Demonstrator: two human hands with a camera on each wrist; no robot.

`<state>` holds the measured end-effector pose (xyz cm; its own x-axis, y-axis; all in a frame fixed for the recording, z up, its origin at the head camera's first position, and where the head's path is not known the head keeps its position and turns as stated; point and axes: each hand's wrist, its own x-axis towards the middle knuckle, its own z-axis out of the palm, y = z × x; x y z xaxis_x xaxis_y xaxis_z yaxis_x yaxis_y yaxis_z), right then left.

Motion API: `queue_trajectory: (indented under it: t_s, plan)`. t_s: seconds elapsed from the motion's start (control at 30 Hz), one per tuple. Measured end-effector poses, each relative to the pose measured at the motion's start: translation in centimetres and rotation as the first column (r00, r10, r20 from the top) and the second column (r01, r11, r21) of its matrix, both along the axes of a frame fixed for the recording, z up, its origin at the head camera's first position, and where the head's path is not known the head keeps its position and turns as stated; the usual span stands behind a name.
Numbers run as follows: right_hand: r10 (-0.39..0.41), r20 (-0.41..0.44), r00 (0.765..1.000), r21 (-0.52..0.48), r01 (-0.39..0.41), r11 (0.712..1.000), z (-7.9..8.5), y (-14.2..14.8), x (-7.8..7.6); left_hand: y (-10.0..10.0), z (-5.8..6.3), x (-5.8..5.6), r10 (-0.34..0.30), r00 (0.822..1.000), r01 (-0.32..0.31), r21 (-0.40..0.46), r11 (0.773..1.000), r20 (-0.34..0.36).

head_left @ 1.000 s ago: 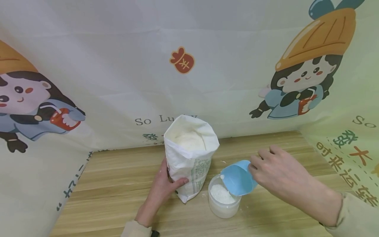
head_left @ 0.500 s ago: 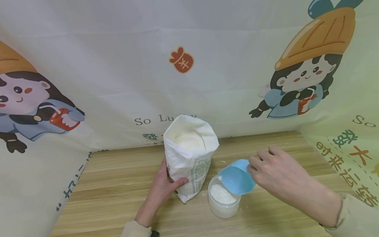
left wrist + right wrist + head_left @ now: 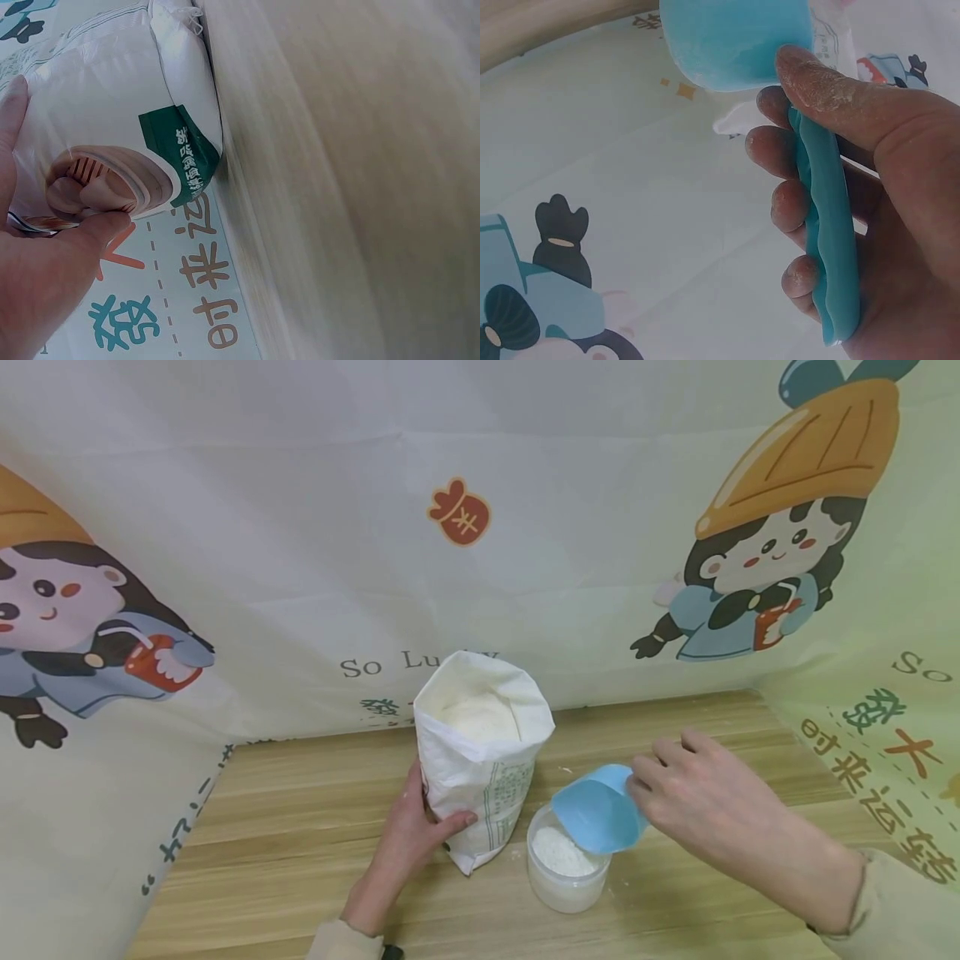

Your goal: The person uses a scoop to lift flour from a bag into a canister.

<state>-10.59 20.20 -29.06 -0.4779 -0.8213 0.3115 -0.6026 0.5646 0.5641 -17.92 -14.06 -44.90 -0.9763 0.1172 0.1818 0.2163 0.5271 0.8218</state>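
An opened white flour bag stands upright on the table, white powder showing inside its mouth. My left hand grips the bag low on its left side, the thumb across the front; the left wrist view shows a steamer of buns printed on the bag. By its ribbed handle, my right hand holds a blue scoop, fingers wrapped round and thumb near the scoop's cup. The scoop is tilted over the rim of a clear round jar, which holds white powder. Flour dusts the right thumb.
The wood-grain table carries a few specks of powder near the jar and behind the scoop. A printed cloth backdrop with cartoon figures rises at the back and both sides, close behind the bag.
The scoop has shifted slightly left over the jar, and a small white lump at its lip is gone. My left hand and the bag have stayed in place.
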Motion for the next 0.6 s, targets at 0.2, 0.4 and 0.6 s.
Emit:
queue_trajectory:
  t_s: [0.2, 0.4, 0.6]
  plan:
    - [0.016, 0.022, 1.0, -0.079, -0.014, 0.997, -0.1, 1.0, -0.4, -0.1, 0.1, 0.0, 0.005, 1.0, -0.005, 0.004, 1.0, -0.001]
    - [0.032, 0.046, 0.998, -0.174, -0.024, 0.984, -0.6, 2.7, -0.9, -0.2, 0.0, 0.0, 0.003, 1.0, -0.003, 0.012, 1.0, 0.004]
    - [0.003, 0.146, 0.989, -0.295, 0.041, 0.955, -1.1, 4.7, -1.2, -0.1, 0.0, 0.1, -0.002, 1.0, 0.002, 0.004, 1.0, -0.005]
